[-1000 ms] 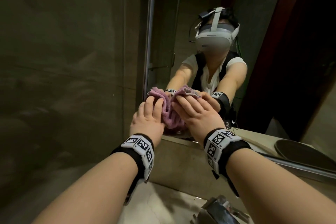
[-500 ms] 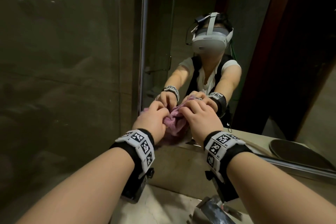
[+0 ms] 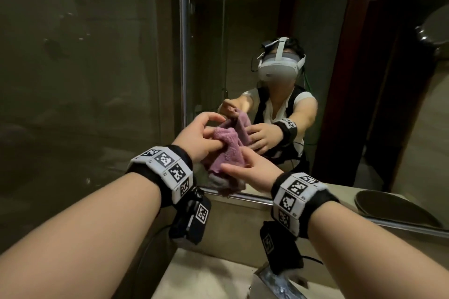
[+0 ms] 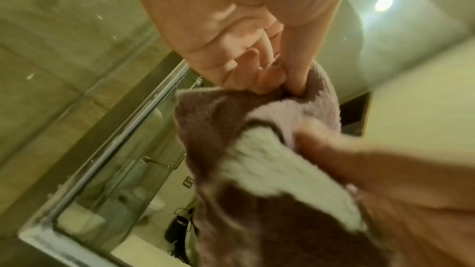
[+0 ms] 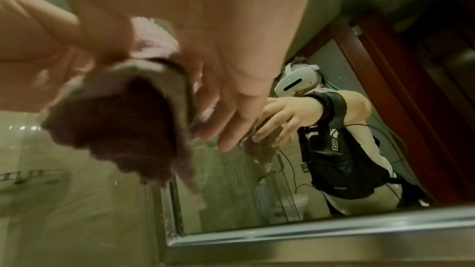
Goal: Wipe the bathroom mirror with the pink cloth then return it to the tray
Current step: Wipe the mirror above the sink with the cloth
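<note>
The pink cloth [image 3: 227, 153] hangs bunched just in front of the lower left corner of the mirror [image 3: 243, 31], off the glass. My left hand [image 3: 206, 136] pinches its upper edge between thumb and fingers; the left wrist view shows that hand [image 4: 272, 82] nipping the cloth [image 4: 257, 170] at the top. My right hand [image 3: 245, 170] holds the cloth lower down, thumb on the near face and straight fingers behind it. In the right wrist view the right hand [image 5: 231, 127] lies against the cloth [image 5: 115, 125]. No tray that I can identify is in view.
A metal frame [image 3: 183, 56] edges the mirror, with dark tiled wall [image 3: 85, 80] to its left. Below are the pale counter [image 3: 206, 279] and a chrome tap [image 3: 274, 281]. A dark oval dish [image 3: 393, 209] shows at the mirror's lower right. The mirror reflects the person wearing a headset.
A second ago both palms pressed the cloth flat on the glass. They have gathered it and drawn it off the mirror; the left hand now pinches its top edge.
</note>
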Demonstrator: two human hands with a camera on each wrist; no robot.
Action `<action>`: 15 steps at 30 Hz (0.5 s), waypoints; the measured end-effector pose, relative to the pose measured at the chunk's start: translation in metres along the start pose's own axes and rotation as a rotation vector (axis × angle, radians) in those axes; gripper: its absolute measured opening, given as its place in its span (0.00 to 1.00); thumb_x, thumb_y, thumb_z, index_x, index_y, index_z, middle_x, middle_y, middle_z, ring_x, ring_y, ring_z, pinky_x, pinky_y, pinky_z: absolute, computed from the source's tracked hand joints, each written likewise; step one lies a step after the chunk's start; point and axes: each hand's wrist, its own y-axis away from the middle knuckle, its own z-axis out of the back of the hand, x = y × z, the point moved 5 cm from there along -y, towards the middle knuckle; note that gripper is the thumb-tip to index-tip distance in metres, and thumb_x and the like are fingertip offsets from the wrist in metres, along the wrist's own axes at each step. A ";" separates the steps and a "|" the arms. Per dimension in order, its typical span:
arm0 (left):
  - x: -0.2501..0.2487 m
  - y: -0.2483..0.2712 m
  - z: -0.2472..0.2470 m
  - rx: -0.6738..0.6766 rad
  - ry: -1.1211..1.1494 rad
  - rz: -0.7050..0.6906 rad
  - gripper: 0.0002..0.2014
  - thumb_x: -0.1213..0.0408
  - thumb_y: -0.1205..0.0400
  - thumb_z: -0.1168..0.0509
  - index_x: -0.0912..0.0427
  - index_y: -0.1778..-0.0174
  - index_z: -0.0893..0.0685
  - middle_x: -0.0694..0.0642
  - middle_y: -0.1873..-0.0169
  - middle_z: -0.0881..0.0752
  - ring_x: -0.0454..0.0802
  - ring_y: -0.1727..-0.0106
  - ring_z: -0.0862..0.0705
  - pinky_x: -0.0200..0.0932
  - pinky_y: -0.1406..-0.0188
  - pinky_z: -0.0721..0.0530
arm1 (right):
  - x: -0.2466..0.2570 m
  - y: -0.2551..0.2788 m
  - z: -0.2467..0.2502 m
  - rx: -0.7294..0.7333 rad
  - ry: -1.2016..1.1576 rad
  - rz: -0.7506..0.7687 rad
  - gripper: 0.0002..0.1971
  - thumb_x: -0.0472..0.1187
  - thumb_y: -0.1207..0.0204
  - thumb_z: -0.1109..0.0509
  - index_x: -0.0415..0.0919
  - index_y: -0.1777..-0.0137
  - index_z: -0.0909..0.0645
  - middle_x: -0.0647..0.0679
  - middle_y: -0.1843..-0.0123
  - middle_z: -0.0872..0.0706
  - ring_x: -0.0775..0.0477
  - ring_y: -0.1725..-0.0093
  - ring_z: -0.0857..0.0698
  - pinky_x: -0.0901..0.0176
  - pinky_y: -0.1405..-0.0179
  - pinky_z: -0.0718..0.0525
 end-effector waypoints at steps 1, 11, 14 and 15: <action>-0.005 0.001 0.001 0.007 -0.027 -0.012 0.22 0.83 0.23 0.37 0.53 0.41 0.27 0.51 0.56 0.15 0.39 0.58 0.16 0.36 0.55 0.17 | 0.005 0.001 0.004 -0.052 0.075 0.004 0.24 0.44 0.29 0.27 0.42 0.33 0.24 0.48 0.44 0.14 0.50 0.45 0.15 0.55 0.42 0.16; -0.003 0.005 0.030 0.271 -0.620 0.190 0.12 0.60 0.30 0.22 0.49 0.62 0.21 0.46 0.69 0.19 0.38 0.72 0.22 0.27 0.76 0.25 | 0.063 -0.007 0.045 -0.066 0.564 0.055 0.11 0.38 0.26 0.28 0.45 0.44 0.16 0.47 0.53 0.15 0.50 0.52 0.17 0.63 0.53 0.19; -0.009 -0.005 0.045 0.079 -0.770 0.141 0.08 0.56 0.25 0.27 0.51 0.64 0.20 0.50 0.65 0.16 0.45 0.64 0.18 0.34 0.67 0.22 | 0.074 -0.023 0.061 -0.285 0.665 0.060 0.13 0.47 0.29 0.26 0.44 0.47 0.15 0.46 0.51 0.14 0.48 0.51 0.18 0.60 0.50 0.20; -0.013 -0.009 0.049 -0.010 -0.811 0.113 0.07 0.55 0.24 0.28 0.52 0.60 0.18 0.53 0.59 0.15 0.50 0.57 0.16 0.38 0.60 0.21 | 0.077 -0.029 0.064 -0.327 0.715 0.065 0.12 0.49 0.28 0.27 0.45 0.48 0.15 0.46 0.50 0.14 0.48 0.50 0.17 0.60 0.49 0.20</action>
